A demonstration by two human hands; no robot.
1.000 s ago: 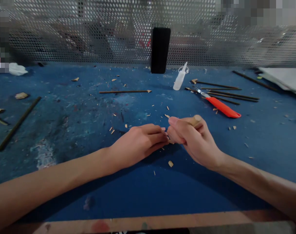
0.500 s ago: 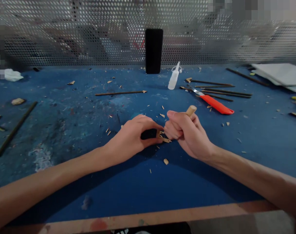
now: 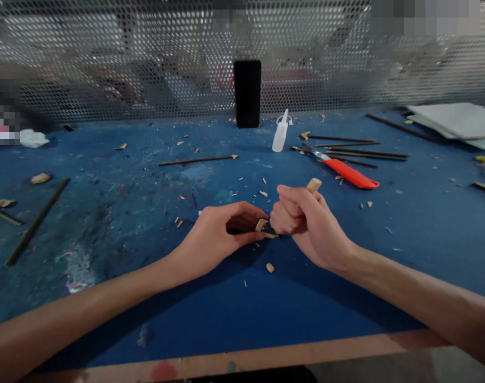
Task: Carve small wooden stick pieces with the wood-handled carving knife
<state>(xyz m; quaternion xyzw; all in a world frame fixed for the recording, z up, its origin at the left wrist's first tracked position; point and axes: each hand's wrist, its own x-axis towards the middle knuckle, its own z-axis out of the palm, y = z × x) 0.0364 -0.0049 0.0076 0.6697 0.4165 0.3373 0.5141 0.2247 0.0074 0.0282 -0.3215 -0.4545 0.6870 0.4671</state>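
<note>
The right hand [image 3: 309, 226] grips a pale wooden stick [image 3: 314, 185] in its fist at centre; just beside it, the left hand [image 3: 214, 239] pinches a wood sliver [image 3: 260, 225]; a red craft knife [image 3: 351, 174] lies upper right on the blue workbench [image 3: 266, 308].

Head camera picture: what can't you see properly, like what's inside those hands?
Head view:
- The wooden handle in the right hand: the fingers hide all but its end.
- The thin wooden piece in the left hand: the fingers hide part of it.
- Shapes behind the perforated metal screen: blurred by it.
- The white sheets: cut off by the right edge.
</note>
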